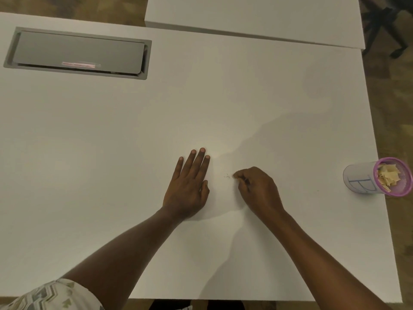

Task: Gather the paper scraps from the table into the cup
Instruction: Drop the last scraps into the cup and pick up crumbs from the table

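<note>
The right hand (pixel 257 189) rested on the table (pixel 245 97) with its fingers curled and the fingertips (pixel 236 175) drawn together in a pinch. Whether a bit of paper sat between them was too small to tell. Just left of those tips lay a few tiny specks (pixel 227 175), in the gap between the two hands. The left hand (pixel 190 186) lay flat on the other side of them, fingers straight and holding nothing.

The cup (pixel 357 180) stood well apart to the right, close to the table's right edge, already holding a heap of paper scraps (pixel 387 176). By my judgement the gathering was nearly done, and the right hand was the nearer one to carry a pinch rightward to the cup. Far left, a grey hatch (pixel 78 52) was set into the tabletop.
</note>
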Demonstrator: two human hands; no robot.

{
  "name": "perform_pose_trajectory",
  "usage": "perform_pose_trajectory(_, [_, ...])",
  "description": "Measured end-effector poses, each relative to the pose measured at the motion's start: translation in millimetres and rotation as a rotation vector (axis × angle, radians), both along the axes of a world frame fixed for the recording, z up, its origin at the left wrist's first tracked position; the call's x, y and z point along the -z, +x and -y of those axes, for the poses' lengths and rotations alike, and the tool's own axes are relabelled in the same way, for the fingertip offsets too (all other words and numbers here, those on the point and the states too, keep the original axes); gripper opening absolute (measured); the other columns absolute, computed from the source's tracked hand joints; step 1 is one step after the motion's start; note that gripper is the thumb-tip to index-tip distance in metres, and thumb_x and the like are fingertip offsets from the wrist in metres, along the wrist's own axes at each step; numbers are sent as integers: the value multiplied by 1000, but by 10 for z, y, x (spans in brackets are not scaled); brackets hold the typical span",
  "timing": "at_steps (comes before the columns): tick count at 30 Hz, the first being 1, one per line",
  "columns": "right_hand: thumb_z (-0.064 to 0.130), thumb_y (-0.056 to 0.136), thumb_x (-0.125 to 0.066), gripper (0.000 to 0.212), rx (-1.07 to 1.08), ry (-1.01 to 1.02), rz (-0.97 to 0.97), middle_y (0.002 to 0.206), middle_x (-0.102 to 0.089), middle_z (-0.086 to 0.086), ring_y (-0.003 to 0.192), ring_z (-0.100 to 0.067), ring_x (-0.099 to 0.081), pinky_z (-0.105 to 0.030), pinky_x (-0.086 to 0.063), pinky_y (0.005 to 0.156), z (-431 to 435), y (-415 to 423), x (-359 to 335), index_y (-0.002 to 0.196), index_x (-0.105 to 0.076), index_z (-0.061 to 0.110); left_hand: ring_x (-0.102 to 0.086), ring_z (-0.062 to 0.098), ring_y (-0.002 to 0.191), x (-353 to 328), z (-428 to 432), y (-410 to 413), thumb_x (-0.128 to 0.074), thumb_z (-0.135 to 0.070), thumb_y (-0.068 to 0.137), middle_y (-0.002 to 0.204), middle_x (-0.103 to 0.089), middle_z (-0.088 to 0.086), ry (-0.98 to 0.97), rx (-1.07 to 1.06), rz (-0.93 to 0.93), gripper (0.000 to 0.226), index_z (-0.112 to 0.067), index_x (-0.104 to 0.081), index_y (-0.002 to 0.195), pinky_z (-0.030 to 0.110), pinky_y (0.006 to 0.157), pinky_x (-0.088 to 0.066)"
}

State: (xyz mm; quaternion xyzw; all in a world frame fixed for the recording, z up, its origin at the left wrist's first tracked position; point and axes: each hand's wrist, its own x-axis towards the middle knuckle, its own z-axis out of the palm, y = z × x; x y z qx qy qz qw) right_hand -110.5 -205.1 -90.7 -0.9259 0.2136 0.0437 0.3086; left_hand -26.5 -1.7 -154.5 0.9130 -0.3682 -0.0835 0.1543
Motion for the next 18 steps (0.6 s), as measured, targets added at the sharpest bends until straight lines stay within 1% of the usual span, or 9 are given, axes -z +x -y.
perform_pose_trajectory(3, [14, 92, -60, 21, -1, -75, 34, 99, -65, 4, 96, -17, -59, -31, -52, 75, -150, -57, 7, 108, -73, 20, 0, 21, 159, 6, 3, 4, -31, -31, 101, 172, -2, 2, 3, -1, 1, 67, -15, -10, 162, 50, 127, -14])
perform_pose_trajectory(6, [13, 93, -58, 25, -23, -64, 37, 102, -65, 4, 96, -16, -59, -33, -54, 76, -250, -41, 8, 113, -73, 20, -1, 21, 159, 4, 0, 1, -32, -31, 101, 171, -3, 3, 0, 1, 9, 66, -14, -11, 162, 50, 127, -14])
perform_pose_trajectory(9, [14, 93, -59, 24, 19, -24, 63, 101, -67, 5, 94, -16, -61, -33, -53, 79, -251, 6, -16, 110, -74, 22, -1, 21, 159, 3, -3, -4, -33, -30, 101, 171, -3, 3, -2, -1, 6, 67, -15, -11, 162, 50, 127, -13])
perform_pose_trajectory(13, [24, 91, -65, 13, 76, -47, 54, 98, -65, 9, 92, -15, -60, -34, -52, 75, -203, 73, -48, 103, -71, 24, 0, 20, 159, 0, 2, 2, -31, -31, 101, 172, -3, 2, -5, -6, 2, 67, -15, -12, 162, 50, 127, -14])
perform_pose_trajectory(16, [29, 89, -69, 16, 3, -148, 21, 99, -65, 6, 92, -18, -58, -33, -51, 70, -237, 114, -48, 104, -70, 22, -1, 21, 159, 1, 0, 4, -33, -30, 101, 171, -3, 2, -9, -5, 5, 67, -15, -12, 162, 50, 127, -14])
perform_pose_trajectory(18, [26, 89, -69, 16, -88, -220, 11, 98, -66, 2, 87, -21, -59, -34, -51, 68, -269, 151, -38, 104, -70, 19, -1, 21, 159, -1, -3, 2, -35, -29, 101, 171, -4, 3, -13, -3, 8, 67, -14, -12, 162, 50, 127, -15])
